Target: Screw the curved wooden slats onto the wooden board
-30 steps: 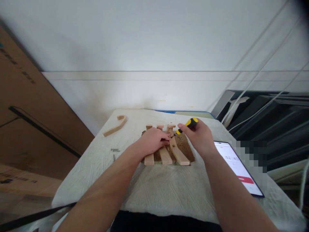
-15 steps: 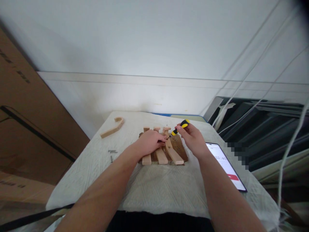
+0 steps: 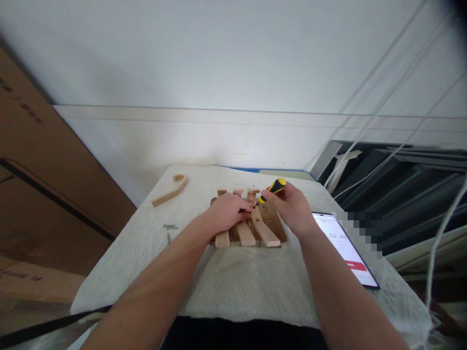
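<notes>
Three wooden hooks [image 3: 246, 236] lie across the brown board [image 3: 269, 214] on the counter [image 3: 251, 287]; fourth hook [image 3: 168, 195] and screws [image 3: 170, 227] lie loose, unfitted; left hand [image 3: 229, 212] covers the row, grip not discernible; right hand [image 3: 291, 206] pinches the screwdriver [image 3: 279, 184] at the rightmost

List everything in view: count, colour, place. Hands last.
table: 1, white cloth, centre
board: 1, brown, on table
hooks: 3, pale wood, on board
loose hook: 1, pale wood, table's far left
screws: several, grey, left of board
phone: 1, white screen, table's right
screwdriver: 1, yellow-black, at rightmost hook
cardboard: brown, left
panels: several, dark, right
cords: several, white, right
wall: 1, white, behind
left hand: 1, bare, on hooks
right hand: 1, bare, holding screwdriver
</notes>
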Motion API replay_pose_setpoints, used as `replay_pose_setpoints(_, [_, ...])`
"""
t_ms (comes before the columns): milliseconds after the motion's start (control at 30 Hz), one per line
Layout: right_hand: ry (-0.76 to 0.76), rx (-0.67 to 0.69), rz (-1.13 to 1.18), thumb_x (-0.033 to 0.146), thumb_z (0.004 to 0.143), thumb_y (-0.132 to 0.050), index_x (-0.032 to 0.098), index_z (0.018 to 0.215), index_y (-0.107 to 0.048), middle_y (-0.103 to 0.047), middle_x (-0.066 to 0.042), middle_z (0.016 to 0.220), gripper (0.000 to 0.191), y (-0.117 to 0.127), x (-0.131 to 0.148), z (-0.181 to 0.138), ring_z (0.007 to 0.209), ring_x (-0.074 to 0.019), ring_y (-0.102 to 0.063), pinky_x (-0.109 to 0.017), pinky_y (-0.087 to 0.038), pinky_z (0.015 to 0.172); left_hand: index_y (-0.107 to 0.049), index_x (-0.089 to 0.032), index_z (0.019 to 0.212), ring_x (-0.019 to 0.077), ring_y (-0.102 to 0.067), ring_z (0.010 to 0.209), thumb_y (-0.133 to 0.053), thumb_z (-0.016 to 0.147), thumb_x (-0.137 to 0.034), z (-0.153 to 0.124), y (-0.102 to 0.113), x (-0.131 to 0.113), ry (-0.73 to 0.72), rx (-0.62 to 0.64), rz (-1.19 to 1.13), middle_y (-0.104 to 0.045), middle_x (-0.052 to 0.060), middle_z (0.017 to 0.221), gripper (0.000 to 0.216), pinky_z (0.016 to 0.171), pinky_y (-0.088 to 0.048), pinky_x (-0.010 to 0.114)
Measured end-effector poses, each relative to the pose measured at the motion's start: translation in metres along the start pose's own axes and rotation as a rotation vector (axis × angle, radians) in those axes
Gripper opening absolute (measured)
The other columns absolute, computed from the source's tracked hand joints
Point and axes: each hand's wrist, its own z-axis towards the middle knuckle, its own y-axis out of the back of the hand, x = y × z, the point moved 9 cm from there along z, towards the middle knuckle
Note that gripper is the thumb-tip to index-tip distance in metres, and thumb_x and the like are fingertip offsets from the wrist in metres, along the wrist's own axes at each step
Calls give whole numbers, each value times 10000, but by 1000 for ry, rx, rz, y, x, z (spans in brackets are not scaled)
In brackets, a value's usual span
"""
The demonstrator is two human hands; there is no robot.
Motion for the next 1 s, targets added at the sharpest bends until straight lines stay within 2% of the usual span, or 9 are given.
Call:
replay_pose_setpoints(100, [-43, -162, -151, 596, 687, -687, 183, 730, -607, -653, -50, 670, 423, 11, 2, 0, 604, -182, -564, -319, -415, 582, -759, -225, 941, 169, -685, 918, -589, 883, -228, -1, 1, 0, 14, -4, -4, -755, 44, 977, 180, 863, -493, 268])
replay_pose_setpoints(267, [11, 94, -13, 519, 769, -629, 186, 853, -686, -707, -57, 800, 349, -7, 5, -2, 692, -188, -608, -309, -433, 620, -754, -230, 976, 165, -682, 928, -578, 890, -225, 0, 1, 0, 17, 2, 17, -746, 40, 1034, 196, 843, -487, 261])
replay_pose_setpoints(433, [16, -101, -280, 531, 757, -632, 209, 529, -542, -567, -9, 525, 405, -3, 5, -2, 518, -143, -471, -292, -316, 517, -755, -215, 969, 167, -684, 909, -583, 888, -226, 1, -1, 1, 12, 10, 40, -751, 48, 1009, 191, 823, -487, 267])
replay_pose_setpoints(533, [36, -65, -288, 520, 777, -604, 218, 472, -468, -482, 17, 473, 450, -10, 9, -1, 488, -127, -416, -291, -285, 506, -760, -214, 959, 173, -685, 905, -600, 877, -225, 0, 0, 2, 13, -9, 33, -752, 46, 1004, 180, 834, -494, 273])
replay_pose_setpoints(633, [-20, -142, -207, 565, 785, -566, 223, 451, -412, -394, 32, 440, 502, 10, -1, 3, 464, -120, -365, -290, -264, 490, -758, -231, 969, 173, -682, 959, -604, 876, -227, 0, 1, 2, 9, -21, 21, -747, 37, 1032, 180, 893, -489, 279])
replay_pose_setpoints(733, [-116, -337, -124, 550, 813, -508, 220, 523, -505, -466, 13, 470, 439, 47, -25, 7, 476, -148, -420, -295, -300, 490, -755, -223, 980, 180, -677, 1007, -595, 886, -238, 0, 0, 1, -12, -14, 29, -737, 43, 1074, 186, 926, -483, 288])
replay_pose_setpoints(867, [-154, -435, -266, 501, 848, -442, 190, 658, -616, -666, -71, 681, 403, 70, -46, 14, 629, -207, -571, -318, -396, 585, -747, -207, 1014, 192, -671, 1040, -572, 906, -260, 1, -3, 3, -22, -7, 56, -721, 50, 1121, 213, 934, -480, 299])
replay_pose_setpoints(933, [-141, -331, -438, 446, 901, -349, 157, 806, -665, -710, -111, 818, 438, 61, -49, 26, 741, -228, -624, -320, -434, 636, -748, -207, 1008, 193, -672, 1035, -569, 908, -263, 1, -3, 3, -20, -6, 66, -725, 48, 1111, 212, 927, -480, 298])
replay_pose_setpoints(1000, [-104, -110, -663, 313, 921, -304, 118, 1032, -665, -717, -135, 978, 425, 37, -52, 45, 857, -225, -646, -310, -463, 699, -752, -209, 986, 187, -676, 1020, -570, 906, -257, 0, -2, 2, -26, -4, 66, -730, 43, 1099, 204, 913, -482, 286])
